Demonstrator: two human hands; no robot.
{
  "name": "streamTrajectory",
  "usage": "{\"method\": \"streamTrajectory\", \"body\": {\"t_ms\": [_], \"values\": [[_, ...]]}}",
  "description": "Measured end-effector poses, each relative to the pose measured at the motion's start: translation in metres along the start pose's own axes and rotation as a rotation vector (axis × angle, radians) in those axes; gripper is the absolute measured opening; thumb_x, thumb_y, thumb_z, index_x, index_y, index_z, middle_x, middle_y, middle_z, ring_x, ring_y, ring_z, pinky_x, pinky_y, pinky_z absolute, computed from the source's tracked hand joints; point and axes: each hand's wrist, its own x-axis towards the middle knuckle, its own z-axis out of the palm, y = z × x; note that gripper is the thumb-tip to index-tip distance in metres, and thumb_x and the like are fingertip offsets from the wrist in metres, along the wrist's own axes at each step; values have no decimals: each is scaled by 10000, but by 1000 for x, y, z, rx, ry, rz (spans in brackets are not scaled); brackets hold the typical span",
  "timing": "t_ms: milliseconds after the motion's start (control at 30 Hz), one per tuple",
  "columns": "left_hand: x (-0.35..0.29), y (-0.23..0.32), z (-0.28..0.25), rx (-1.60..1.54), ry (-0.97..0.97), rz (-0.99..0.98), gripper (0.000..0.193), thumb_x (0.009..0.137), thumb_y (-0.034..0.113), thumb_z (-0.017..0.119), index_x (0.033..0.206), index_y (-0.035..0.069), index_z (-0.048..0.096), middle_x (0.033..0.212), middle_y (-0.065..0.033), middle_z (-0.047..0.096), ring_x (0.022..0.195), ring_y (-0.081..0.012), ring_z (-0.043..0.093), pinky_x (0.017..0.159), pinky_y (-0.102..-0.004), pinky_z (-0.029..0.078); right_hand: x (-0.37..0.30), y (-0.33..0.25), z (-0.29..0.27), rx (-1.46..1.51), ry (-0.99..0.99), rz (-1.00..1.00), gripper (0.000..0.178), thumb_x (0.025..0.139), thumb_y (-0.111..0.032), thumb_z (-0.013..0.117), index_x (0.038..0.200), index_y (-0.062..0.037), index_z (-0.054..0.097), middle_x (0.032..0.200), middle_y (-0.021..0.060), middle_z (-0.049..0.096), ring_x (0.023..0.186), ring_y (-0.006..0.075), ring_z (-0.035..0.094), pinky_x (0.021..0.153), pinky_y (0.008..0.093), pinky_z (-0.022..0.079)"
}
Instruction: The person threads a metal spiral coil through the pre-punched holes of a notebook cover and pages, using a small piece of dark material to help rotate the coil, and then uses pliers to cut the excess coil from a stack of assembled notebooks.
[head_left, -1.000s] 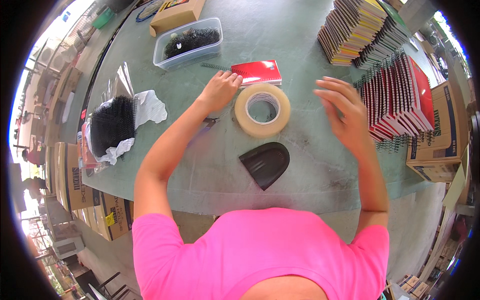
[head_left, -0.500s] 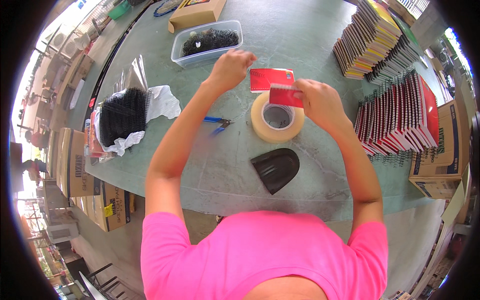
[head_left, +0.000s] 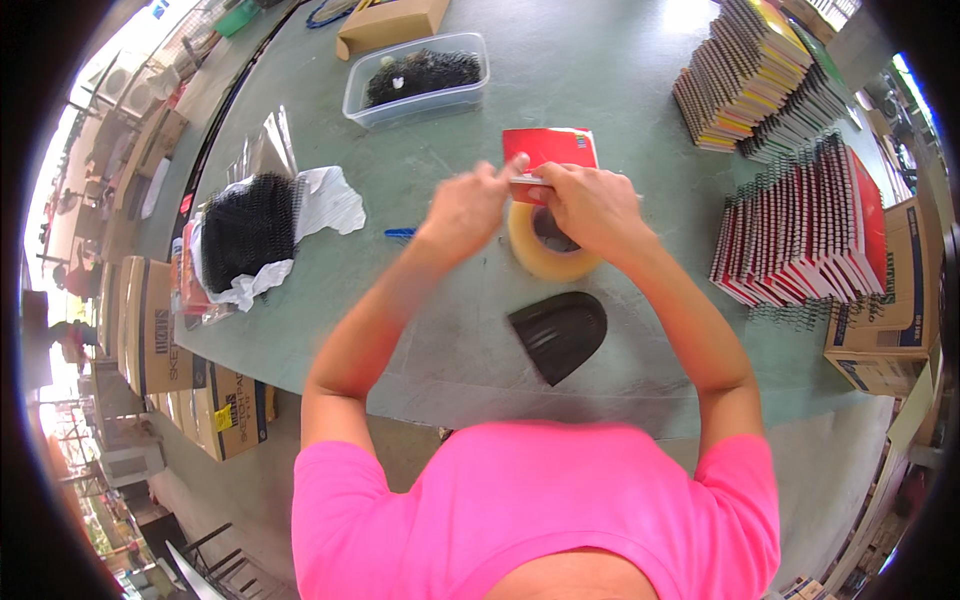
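Book [head_left: 526, 182], small, red: at eleven o'clock from the tape's [head_left: 545, 265] hole, grasped in the right hand [head_left: 592, 205]. Left hand [head_left: 465, 210], blurred: fingertips at its end, grip we cannot tell. We judge it light, bendy, slick-covered; best pinched by the edges.

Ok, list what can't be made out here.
All in the head view:
Left hand: blurred, so its grip is unclear.
Held piece: mostly hidden by the right hand.
Tape roll: upper part also behind that hand.
Blue tool: only a handle shows; the left arm covers the rest.
Carton: cut off by the upper edge.
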Motion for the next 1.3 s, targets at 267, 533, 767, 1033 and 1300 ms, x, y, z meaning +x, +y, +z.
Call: {"method": "streamTrajectory", "body": {"t_ms": [267,533,767,1033,1300], "values": [[-31,-27,-28,-1150,111,-263,274,907,244,596,1063,19,605,913,-47,622,811,-99,591,703,-236,478,11,-18,-10,-46,-201,13,114,849,-184,554,898,-83,575,782,82,650,750,289,637,604,426,474],[-42,-15,-18,-1470,330,-84,212,872,176,655,999,9,622,824,6,613,741,-59,549,669,-192,459,7,-11,0,250,-24,-136,169,829,-159,547,912,-31,619,825,147,652,789,335,632,677,422,485],[-45,-2,-14,-1059,229,-163,232,881,252,645,913,22,658,676,35,572,606,-40,469,537,-194,367,9,-13,-10,389,-96,-26,193,840,-138,544,968,-62,666,805,155,660,763,337,629,690,418,483],[-41,7,-18,-975,222,-300,269,896,293,610,891,30,669,610,-4,559,544,-55,476,504,-228,384,6,-6,-6,383,-88,-71,202,838,-131,546,987,-74,669,802,149,660,758,331,630,667,411,481],[-34,-16,-30,-857,101,-137,227,850,239,650,938,30,647,725,-63,591,594,-105,508,537,-248,416,5,-11,-9,255,-91,-91,166,828,-119,561,964,-96,653,868,106,659,804,306,627,650,402,476]]}}
